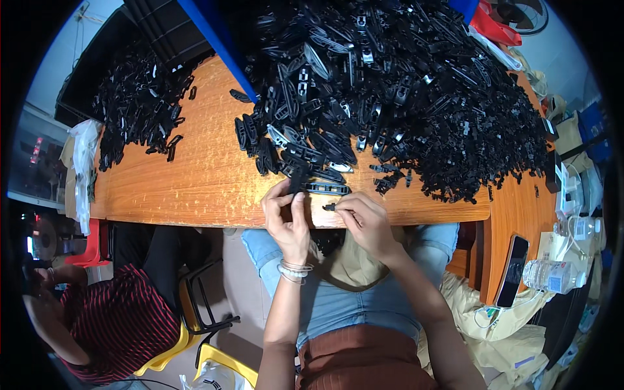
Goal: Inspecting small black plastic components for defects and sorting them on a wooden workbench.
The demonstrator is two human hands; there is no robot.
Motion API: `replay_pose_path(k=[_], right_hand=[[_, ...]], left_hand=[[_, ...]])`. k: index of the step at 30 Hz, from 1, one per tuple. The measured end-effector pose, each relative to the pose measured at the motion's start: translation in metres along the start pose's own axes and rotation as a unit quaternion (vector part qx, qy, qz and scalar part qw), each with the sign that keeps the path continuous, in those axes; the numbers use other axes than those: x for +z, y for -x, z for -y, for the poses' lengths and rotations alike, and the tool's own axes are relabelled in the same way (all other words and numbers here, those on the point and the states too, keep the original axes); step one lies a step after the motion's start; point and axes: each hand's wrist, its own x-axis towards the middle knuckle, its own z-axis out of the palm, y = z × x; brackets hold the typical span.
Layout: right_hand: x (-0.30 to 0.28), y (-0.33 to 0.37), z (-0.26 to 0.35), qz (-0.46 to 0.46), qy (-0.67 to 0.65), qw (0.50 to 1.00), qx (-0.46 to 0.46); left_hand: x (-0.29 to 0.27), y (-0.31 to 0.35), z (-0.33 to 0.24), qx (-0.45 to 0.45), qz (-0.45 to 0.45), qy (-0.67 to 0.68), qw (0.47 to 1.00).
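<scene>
At far left, below the bench (188,175), a co-worker in a striped top (120,318) sat on a yellow seat. On the bench above: a loose pile of black parts (133,107) by a dark crate (159,32), then a stretch of scratched wood up to a blue panel (221,52).

Left hand (285,221), at the front edge: thumb and fingers pinched on a dark elongated part (297,180), long axis running roughly away from the body, lower end in the grip. Just right of it, a long slotted black piece (328,188) lay flat, long axis left-right, spanning most of the gap between the hands; couldn't tell if it touched the held part.

Nearer the body than that piece, a small black clip (330,207) sat in the right hand (367,221), thumb and index closed on it, sticking out leftward. So the dark part was up-left of the clip, apart from it; right hand nearest the clip.

Further right: heap of small black bits (481,140), phone (513,270), clear bottle (552,276)
</scene>
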Motion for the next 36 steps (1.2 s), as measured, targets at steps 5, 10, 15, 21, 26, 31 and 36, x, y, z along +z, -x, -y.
replay_pose_path(k=[5, 10, 15, 21, 26, 31, 36], right_hand=[[0.002, -0.006, -0.002, 0.019, 0.003, 1.0, 0.011], [0.0, -0.005, -0.004, 0.02, 0.016, 1.0, -0.012], [0.0, -0.006, -0.004, 0.015, 0.032, 0.999, -0.032], [-0.008, -0.002, 0.011, -0.032, -0.042, 0.995, 0.088], [-0.01, 0.0, 0.021, 0.003, -0.13, 0.991, 0.024], [-0.008, 0.002, 0.024, 0.001, -0.068, 0.998, -0.006], [-0.013, 0.007, 0.024, -0.005, -0.007, 0.999, -0.053]], left_hand=[[0.001, 0.004, -0.004, -0.004, 0.002, -0.031, 1.0], [-0.009, 0.01, -0.019, -0.237, -0.013, 0.157, 0.959], [-0.027, 0.011, -0.03, -0.32, 0.099, 0.47, 0.817], [-0.03, 0.013, -0.026, -0.291, 0.188, 0.362, 0.865], [-0.032, 0.012, -0.031, -0.293, 0.269, 0.193, 0.897], [-0.034, 0.008, -0.041, -0.312, 0.281, 0.258, 0.87], [-0.033, 0.006, -0.047, -0.335, 0.306, 0.247, 0.856]])
